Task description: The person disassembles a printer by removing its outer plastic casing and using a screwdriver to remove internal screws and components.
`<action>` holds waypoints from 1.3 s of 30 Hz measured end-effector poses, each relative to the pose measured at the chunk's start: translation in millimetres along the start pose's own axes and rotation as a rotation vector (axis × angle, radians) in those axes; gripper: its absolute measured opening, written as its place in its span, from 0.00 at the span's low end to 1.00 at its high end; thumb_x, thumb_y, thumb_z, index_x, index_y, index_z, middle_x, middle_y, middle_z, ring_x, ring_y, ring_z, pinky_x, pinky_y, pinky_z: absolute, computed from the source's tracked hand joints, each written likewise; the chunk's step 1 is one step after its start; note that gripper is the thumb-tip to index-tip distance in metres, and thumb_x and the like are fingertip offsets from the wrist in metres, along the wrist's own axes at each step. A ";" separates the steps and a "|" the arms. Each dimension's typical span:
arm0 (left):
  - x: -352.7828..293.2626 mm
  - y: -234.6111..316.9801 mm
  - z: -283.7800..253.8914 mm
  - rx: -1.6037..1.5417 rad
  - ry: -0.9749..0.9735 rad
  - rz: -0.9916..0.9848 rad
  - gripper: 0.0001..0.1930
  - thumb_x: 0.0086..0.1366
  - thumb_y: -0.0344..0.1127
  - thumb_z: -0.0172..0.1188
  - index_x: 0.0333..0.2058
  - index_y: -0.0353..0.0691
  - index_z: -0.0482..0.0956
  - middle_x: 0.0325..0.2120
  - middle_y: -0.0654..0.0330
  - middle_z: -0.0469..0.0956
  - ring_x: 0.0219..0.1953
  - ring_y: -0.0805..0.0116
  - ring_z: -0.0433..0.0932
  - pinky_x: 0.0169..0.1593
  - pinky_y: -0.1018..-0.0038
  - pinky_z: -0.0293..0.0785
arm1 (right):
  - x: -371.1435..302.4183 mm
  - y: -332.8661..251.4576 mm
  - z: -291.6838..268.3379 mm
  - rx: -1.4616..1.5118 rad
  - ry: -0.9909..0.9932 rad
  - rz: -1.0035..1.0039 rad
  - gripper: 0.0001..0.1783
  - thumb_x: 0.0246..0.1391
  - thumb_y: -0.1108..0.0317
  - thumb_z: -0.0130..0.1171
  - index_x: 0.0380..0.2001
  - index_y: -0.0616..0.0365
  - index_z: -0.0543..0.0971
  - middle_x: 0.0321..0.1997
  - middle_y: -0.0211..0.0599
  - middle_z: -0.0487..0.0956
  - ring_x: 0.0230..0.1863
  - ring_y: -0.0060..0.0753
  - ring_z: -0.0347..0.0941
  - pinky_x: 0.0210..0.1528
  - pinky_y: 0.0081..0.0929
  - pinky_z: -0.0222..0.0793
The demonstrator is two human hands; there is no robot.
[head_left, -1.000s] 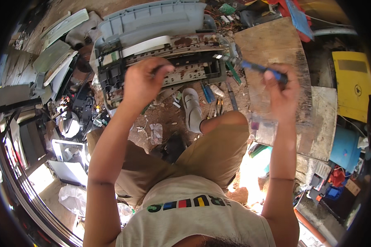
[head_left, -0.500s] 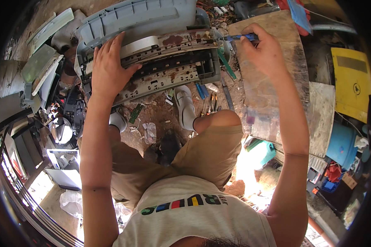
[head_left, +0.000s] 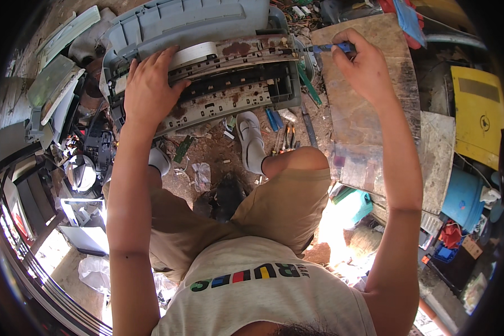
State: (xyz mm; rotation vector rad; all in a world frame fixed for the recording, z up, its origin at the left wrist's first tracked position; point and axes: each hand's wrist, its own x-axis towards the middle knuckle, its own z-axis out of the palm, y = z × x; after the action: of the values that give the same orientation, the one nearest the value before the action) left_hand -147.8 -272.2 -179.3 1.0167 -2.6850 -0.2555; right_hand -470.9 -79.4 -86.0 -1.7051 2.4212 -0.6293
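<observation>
Holding blue-handled tool (head_left: 344,48) w/ R hand (head_left: 364,70), fingers curled round it, by R end of grey machine (head_left: 196,25) up front; L hand (head_left: 149,92) on its L side, fingers part-spread, can't tell if gripping tbh.

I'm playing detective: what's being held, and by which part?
The right hand holds a blue tool by its handle. The left hand rests, fingers spread, on the opened machine.

I'm viewing a rough workshop: hand tools (head_left: 288,138) on a dirt floor (head_left: 210,144) mid-frame, an opened grey machine (head_left: 190,28) above, loose parts (head_left: 98,143) heaped at left.
</observation>
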 end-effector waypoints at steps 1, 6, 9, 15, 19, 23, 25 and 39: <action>-0.1 -0.1 0.9 0.002 0.009 0.005 0.36 0.53 0.43 0.73 0.61 0.49 0.71 0.55 0.58 0.77 0.60 0.55 0.73 0.68 0.52 0.60 | 1.4 -1.2 -1.2 -0.009 -0.022 0.007 0.10 0.55 0.65 0.61 0.40 0.53 0.78 0.23 0.41 0.78 0.25 0.43 0.77 0.31 0.36 0.70; -2.2 -2.5 1.8 0.009 0.010 0.008 0.36 0.53 0.45 0.72 0.61 0.50 0.71 0.55 0.56 0.77 0.59 0.53 0.74 0.68 0.53 0.61 | 16.5 -20.8 -5.9 -0.055 -0.117 -0.231 0.09 0.53 0.71 0.59 0.38 0.55 0.76 0.31 0.42 0.78 0.31 0.47 0.76 0.34 0.40 0.70; -0.6 -1.1 0.9 0.006 0.008 0.006 0.35 0.53 0.45 0.72 0.61 0.50 0.72 0.55 0.56 0.77 0.59 0.53 0.74 0.68 0.53 0.61 | 31.4 -10.3 -11.6 -0.115 -0.192 -0.495 0.11 0.50 0.79 0.58 0.39 0.58 0.76 0.37 0.36 0.77 0.30 0.41 0.72 0.34 0.34 0.68; -0.6 -1.5 0.3 -0.007 -0.010 -0.014 0.35 0.53 0.45 0.72 0.60 0.49 0.72 0.55 0.56 0.77 0.59 0.52 0.74 0.68 0.53 0.61 | 34.5 -9.0 -17.0 -0.165 -0.270 -0.489 0.12 0.46 0.82 0.56 0.34 0.56 0.76 0.39 0.40 0.77 0.40 0.50 0.75 0.41 0.41 0.71; -0.6 0.1 0.1 -0.015 0.001 -0.016 0.34 0.54 0.45 0.72 0.60 0.48 0.73 0.55 0.56 0.77 0.59 0.52 0.74 0.68 0.53 0.61 | 29.4 -8.9 -13.4 -0.162 -0.337 -0.613 0.12 0.45 0.82 0.57 0.34 0.57 0.77 0.42 0.39 0.78 0.43 0.50 0.76 0.43 0.40 0.72; -1.1 -2.3 4.6 -0.022 0.018 -0.008 0.34 0.54 0.45 0.72 0.60 0.48 0.72 0.55 0.55 0.77 0.59 0.52 0.74 0.68 0.52 0.61 | 31.5 -13.8 -13.4 -0.207 -0.237 -0.495 0.09 0.50 0.74 0.61 0.36 0.58 0.80 0.41 0.43 0.80 0.41 0.53 0.77 0.43 0.41 0.73; -0.5 -2.1 5.5 -0.011 0.020 -0.007 0.34 0.54 0.45 0.72 0.60 0.48 0.72 0.55 0.55 0.77 0.59 0.52 0.74 0.68 0.52 0.61 | 40.1 -21.2 -16.7 -0.294 -0.284 -0.266 0.09 0.54 0.67 0.62 0.37 0.58 0.82 0.36 0.47 0.80 0.37 0.55 0.77 0.42 0.43 0.74; 1.7 -1.5 3.6 0.001 0.021 0.008 0.34 0.54 0.45 0.71 0.59 0.48 0.72 0.55 0.56 0.77 0.58 0.51 0.74 0.67 0.51 0.63 | 53.4 0.7 -19.6 -0.558 -0.399 -0.468 0.19 0.62 0.55 0.58 0.33 0.63 0.83 0.23 0.50 0.80 0.29 0.52 0.80 0.38 0.45 0.74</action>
State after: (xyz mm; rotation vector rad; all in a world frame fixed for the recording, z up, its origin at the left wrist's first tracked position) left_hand -149.2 -274.3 -182.8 1.0030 -2.6699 -0.2405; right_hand -497.1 -123.2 -60.9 -2.3510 2.0262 0.3833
